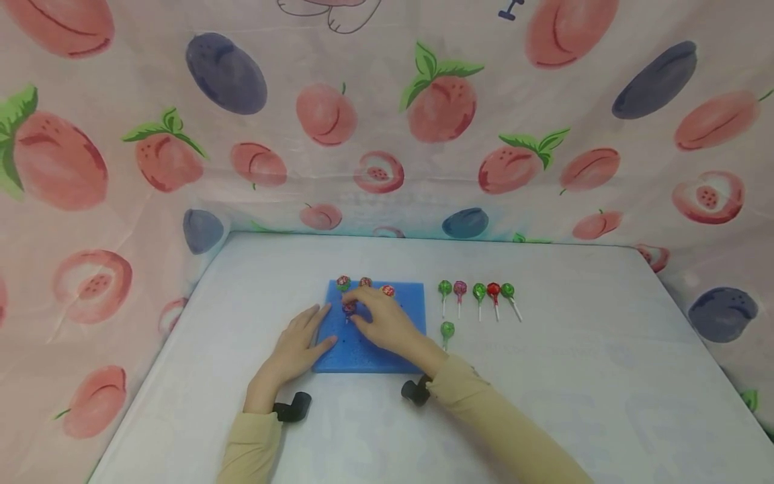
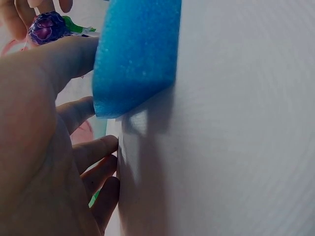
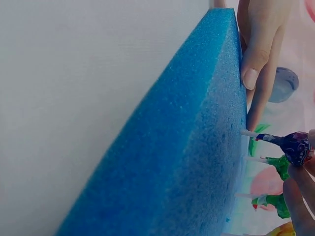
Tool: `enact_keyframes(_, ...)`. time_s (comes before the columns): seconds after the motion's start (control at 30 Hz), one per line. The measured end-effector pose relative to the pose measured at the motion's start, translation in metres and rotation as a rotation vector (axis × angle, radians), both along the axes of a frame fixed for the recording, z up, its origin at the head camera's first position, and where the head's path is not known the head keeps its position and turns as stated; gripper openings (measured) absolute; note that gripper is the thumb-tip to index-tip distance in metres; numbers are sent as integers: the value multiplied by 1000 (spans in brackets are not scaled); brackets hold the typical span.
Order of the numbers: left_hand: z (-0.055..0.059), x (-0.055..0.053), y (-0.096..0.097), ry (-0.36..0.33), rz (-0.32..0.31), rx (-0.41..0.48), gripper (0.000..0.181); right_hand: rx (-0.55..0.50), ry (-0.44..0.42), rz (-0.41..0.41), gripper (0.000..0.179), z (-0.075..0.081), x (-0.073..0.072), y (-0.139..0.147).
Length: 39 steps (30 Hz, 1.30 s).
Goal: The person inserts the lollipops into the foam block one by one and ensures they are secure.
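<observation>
A blue foam block point(image 1: 369, 359) lies flat on the white table. My right hand point(image 1: 387, 326) reaches over it and pinches a dark purple wrapped lollipop point(image 3: 297, 147) by its head. The white stick points down, its lower end at the foam's top in the right wrist view. My left hand point(image 1: 294, 348) rests at the block's left side with fingers extended, the thumb point(image 3: 250, 78) against the foam. Along the back of the block stand several more lollipops, among them a red-and-green one point(image 1: 343, 283), a reddish one point(image 1: 365, 282) and a red-and-white one point(image 1: 388, 290).
Right of the block, lollipops lie in a row: a green one point(image 1: 445, 288), a pink-purple one point(image 1: 460, 288), another green one point(image 1: 480, 290), a red one point(image 1: 494, 289) and a tilted green one point(image 1: 508, 290). One green lollipop point(image 1: 447, 329) lies nearer. A fruit-patterned curtain point(image 1: 375, 134) hangs behind.
</observation>
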<state>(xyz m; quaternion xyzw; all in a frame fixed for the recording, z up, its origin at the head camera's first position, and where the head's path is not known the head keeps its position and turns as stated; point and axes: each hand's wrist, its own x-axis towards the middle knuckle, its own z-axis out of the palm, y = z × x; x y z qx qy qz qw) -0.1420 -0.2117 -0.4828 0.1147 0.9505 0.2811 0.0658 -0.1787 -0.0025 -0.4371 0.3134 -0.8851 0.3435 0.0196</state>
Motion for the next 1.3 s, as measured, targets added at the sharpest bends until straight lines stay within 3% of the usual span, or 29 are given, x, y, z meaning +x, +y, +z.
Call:
enact_keyframes(0.77, -1, 1, 0, -8, 2, 0, 68, -67, -25, -35, 31, 8, 15, 15)
enact_keyframes(1.1, -3, 0, 0, -6, 4, -1, 68, -141, -56, -46, 30, 2, 20, 31)
enact_keyframes(1.3, -2, 0, 1, 0, 3, 9, 68, -253, -87, -63, 27, -3, 23, 43)
